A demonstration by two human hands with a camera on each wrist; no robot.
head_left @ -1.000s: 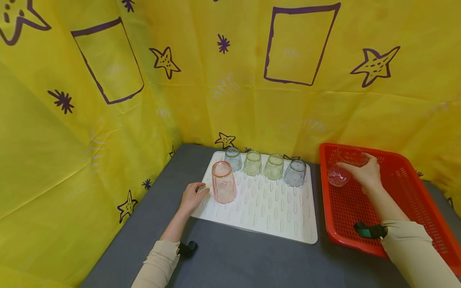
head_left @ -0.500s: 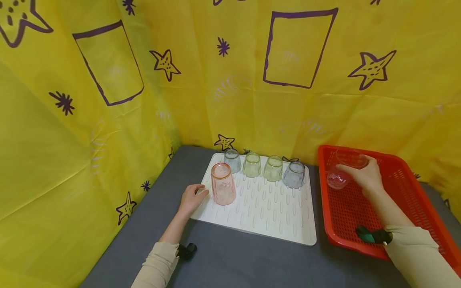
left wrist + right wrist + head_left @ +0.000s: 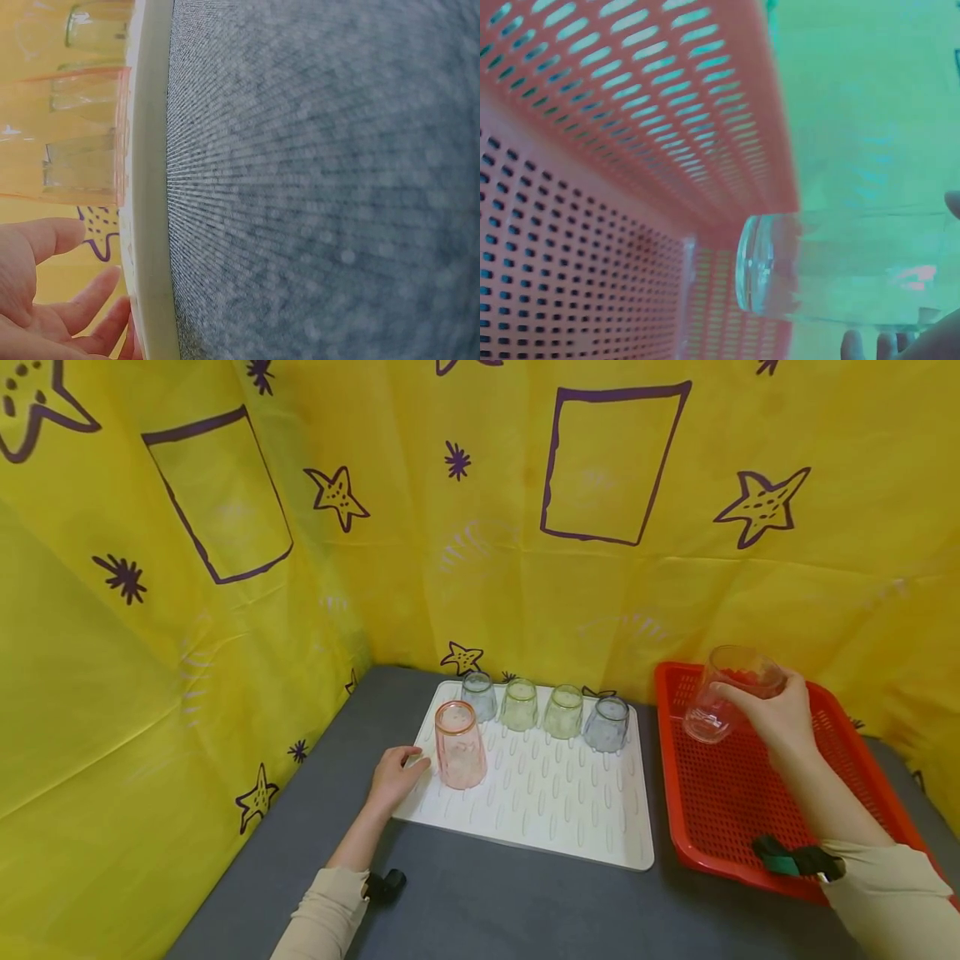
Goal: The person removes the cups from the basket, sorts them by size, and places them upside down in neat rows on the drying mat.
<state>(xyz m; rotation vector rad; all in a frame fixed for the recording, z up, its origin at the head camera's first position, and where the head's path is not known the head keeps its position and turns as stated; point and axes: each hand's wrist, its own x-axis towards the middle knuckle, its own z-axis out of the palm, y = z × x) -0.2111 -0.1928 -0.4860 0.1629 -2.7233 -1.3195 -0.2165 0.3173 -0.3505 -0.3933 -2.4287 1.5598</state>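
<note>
My right hand [image 3: 783, 714] grips a tall clear drinking glass [image 3: 705, 714] around its upper part, thumb on the near side. In the right wrist view the glass [image 3: 840, 266] has its thick base beside the basket's wall, with fingertips along its side. The glass leans, its mouth toward the upper right in the head view. At the left edge of a white draining mat [image 3: 555, 810], my left hand [image 3: 393, 777] lies with relaxed fingers, holding nothing. A pink tumbler [image 3: 461, 752] with an orange rim stands on the mat just right of those fingers, apart from them.
A red perforated basket [image 3: 675, 810] stands right of the mat. Along the mat's back edge are a blue-grey glass [image 3: 478, 697], two green glasses [image 3: 519, 706] and another blue-grey glass [image 3: 607, 727]. A yellow printed curtain [image 3: 487, 593] hangs behind the grey table [image 3: 510, 902].
My right hand has raised and tilted the clear glass, lifting it inside the basket and shifting slightly right. My left hand and the pink tumbler stay put; the head view has shifted slightly.
</note>
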